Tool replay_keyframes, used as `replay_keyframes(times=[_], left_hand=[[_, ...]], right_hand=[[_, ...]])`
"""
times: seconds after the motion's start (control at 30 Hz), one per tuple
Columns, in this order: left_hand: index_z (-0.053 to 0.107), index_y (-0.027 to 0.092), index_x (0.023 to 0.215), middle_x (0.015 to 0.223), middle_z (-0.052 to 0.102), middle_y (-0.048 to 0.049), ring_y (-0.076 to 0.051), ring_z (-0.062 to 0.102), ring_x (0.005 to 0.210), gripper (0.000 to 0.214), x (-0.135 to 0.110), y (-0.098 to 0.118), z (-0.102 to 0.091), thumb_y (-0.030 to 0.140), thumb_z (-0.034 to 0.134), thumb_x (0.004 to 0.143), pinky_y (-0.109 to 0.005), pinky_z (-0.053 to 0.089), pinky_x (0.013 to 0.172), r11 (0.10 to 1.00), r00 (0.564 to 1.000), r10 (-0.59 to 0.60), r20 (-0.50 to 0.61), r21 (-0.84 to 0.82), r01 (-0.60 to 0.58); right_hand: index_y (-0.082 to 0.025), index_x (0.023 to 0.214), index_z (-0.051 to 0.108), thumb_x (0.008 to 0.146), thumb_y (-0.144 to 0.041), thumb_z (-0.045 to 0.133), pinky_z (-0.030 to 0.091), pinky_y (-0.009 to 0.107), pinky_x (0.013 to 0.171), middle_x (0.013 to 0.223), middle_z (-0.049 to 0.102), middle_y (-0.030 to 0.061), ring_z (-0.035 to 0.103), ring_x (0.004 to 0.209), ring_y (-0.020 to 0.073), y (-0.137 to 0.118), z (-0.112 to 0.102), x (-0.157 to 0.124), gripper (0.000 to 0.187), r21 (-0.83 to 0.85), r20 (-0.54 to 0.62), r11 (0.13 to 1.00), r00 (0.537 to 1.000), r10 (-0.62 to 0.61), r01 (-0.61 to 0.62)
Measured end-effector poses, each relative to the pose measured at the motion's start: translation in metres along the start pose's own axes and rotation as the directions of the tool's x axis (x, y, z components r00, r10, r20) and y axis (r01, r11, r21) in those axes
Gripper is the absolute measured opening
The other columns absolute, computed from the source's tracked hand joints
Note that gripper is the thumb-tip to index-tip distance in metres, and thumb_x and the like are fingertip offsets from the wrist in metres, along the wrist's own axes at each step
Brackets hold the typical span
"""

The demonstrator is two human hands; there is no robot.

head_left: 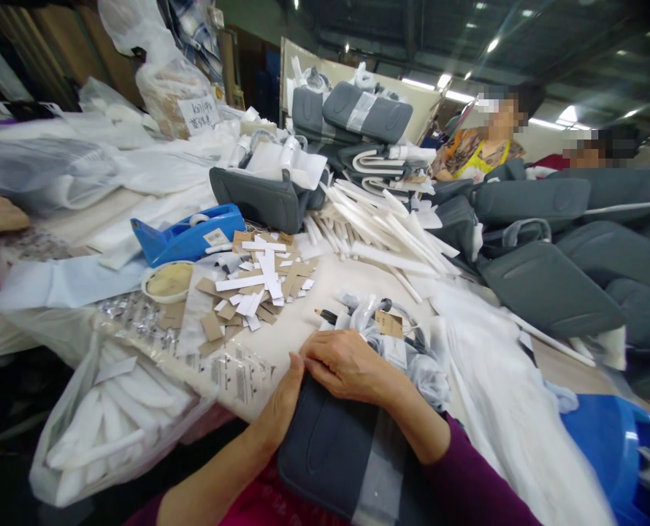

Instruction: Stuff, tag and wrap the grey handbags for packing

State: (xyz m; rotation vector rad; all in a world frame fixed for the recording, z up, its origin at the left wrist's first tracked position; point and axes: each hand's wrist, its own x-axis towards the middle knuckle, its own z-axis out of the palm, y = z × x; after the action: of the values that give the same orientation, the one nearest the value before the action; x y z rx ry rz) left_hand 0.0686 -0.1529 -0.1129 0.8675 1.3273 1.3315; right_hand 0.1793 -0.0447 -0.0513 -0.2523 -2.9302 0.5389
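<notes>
A dark grey handbag lies at the near table edge in front of me, a clear plastic band wrapped around it. My left hand grips its left edge, with the thumb up and the other fingers hidden behind the bag. Curled over the bag's top left corner is my right hand, closed, its fingertips close to the left thumb. Wrapped handles and hardware stick out from the bag's top, along with a brown tag. A pencil-like tip shows just beyond my right hand.
Loose paper strips lie beyond my hands, near a blue tape dispenser and a round dish. White foam strips and stacked grey bags stand farther back. More bags fill the right; two people are beyond.
</notes>
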Motion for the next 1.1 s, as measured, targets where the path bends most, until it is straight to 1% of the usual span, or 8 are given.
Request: replay_keyframes(times=[0.17,0.27,0.33,0.43,0.53,0.7,0.9,1.1], left_hand=[[0.044,0.012,0.136,0.14,0.05,-0.016,-0.035,0.044,0.13,0.09,0.008,-0.002,-0.01,0.059,0.073,0.065,-0.047,0.033,0.112,0.972,0.968,0.075,0.237,0.197,-0.124],[0.03,0.014,0.146,0.151,0.036,-0.0148,-0.033,0.032,0.139,0.096,0.01,0.001,-0.01,0.051,0.073,0.068,-0.046,0.024,0.117,0.969,0.985,0.034,0.171,0.234,-0.074],[0.023,0.015,0.149,0.154,0.03,-0.0151,-0.033,0.03,0.141,0.101,0.009,0.005,-0.007,0.05,0.074,0.069,-0.045,0.023,0.117,0.972,0.99,-0.01,0.14,0.235,-0.023],[0.012,0.02,0.152,0.145,0.045,-0.0154,-0.033,0.05,0.127,0.104,0.004,0.013,-0.004,0.049,0.072,0.072,-0.046,0.04,0.107,0.984,0.975,-0.135,0.175,0.135,0.112],[0.01,0.023,0.152,0.134,0.056,-0.0138,-0.03,0.061,0.113,0.108,0.002,0.019,-0.003,0.049,0.076,0.07,-0.041,0.051,0.096,0.98,0.964,-0.196,0.182,0.081,0.184],[0.018,0.022,0.151,0.131,0.059,-0.0137,-0.029,0.061,0.114,0.105,0.002,0.018,-0.002,0.043,0.079,0.068,-0.038,0.052,0.095,0.989,0.976,-0.148,0.161,0.034,0.145],[0.021,0.022,0.149,0.129,0.059,-0.0144,-0.026,0.066,0.104,0.108,0.008,0.007,0.0,0.036,0.084,0.063,-0.035,0.055,0.087,0.984,0.979,-0.163,0.123,-0.051,0.171],[0.03,0.019,0.143,0.113,0.067,-0.0116,-0.025,0.069,0.092,0.098,0.002,0.02,0.004,0.032,0.083,0.062,-0.035,0.056,0.082,0.975,0.972,-0.157,0.175,-0.129,0.18]], right_hand=[[-0.019,0.087,0.056,0.091,-0.018,0.047,0.043,0.024,0.07,0.08,0.061,0.0017,0.056,0.075,0.0141,0.002,-0.003,0.007,0.01,0.094,-0.074,0.995,0.997,0.024,-0.017],[-0.021,0.104,0.056,0.088,-0.011,0.045,0.045,0.028,0.086,0.102,0.061,0.0045,0.057,0.098,0.0158,0.013,-0.027,0.001,0.023,0.183,-0.392,0.983,0.915,0.095,-0.023],[-0.021,0.109,0.057,0.088,-0.012,0.042,0.04,0.034,0.099,0.112,0.059,0.0068,0.053,0.111,0.0181,0.02,-0.045,-0.022,0.028,0.198,-0.702,0.967,0.665,0.254,-0.161],[-0.018,0.121,0.056,0.09,-0.025,0.042,0.035,0.042,0.106,0.123,0.055,0.0105,0.049,0.119,0.022,0.018,-0.048,-0.088,0.034,0.376,-0.876,0.815,0.12,0.468,-0.441],[-0.015,0.134,0.049,0.088,-0.044,0.047,0.035,0.045,0.107,0.136,0.049,0.0143,0.048,0.124,0.0265,-0.005,-0.011,-0.159,0.053,0.669,-0.662,0.537,-0.082,0.745,-0.514],[-0.018,0.123,0.061,0.077,-0.059,0.061,0.044,0.038,0.102,0.125,0.063,0.0096,0.055,0.119,0.0276,-0.045,0.047,-0.204,0.062,0.94,-0.186,0.178,-0.002,0.982,-0.292],[-0.012,0.11,0.067,0.074,-0.059,0.067,0.056,0.036,0.081,0.094,0.074,0.0101,0.07,0.089,0.0265,-0.05,0.036,-0.19,0.059,1.0,0.017,-0.012,0.214,0.977,-0.026],[-0.012,0.105,0.069,0.074,-0.059,0.066,0.057,0.037,0.078,0.087,0.075,0.0112,0.072,0.081,0.0268,-0.053,0.029,-0.191,0.057,0.997,0.075,-0.073,0.278,0.958,-0.017]])
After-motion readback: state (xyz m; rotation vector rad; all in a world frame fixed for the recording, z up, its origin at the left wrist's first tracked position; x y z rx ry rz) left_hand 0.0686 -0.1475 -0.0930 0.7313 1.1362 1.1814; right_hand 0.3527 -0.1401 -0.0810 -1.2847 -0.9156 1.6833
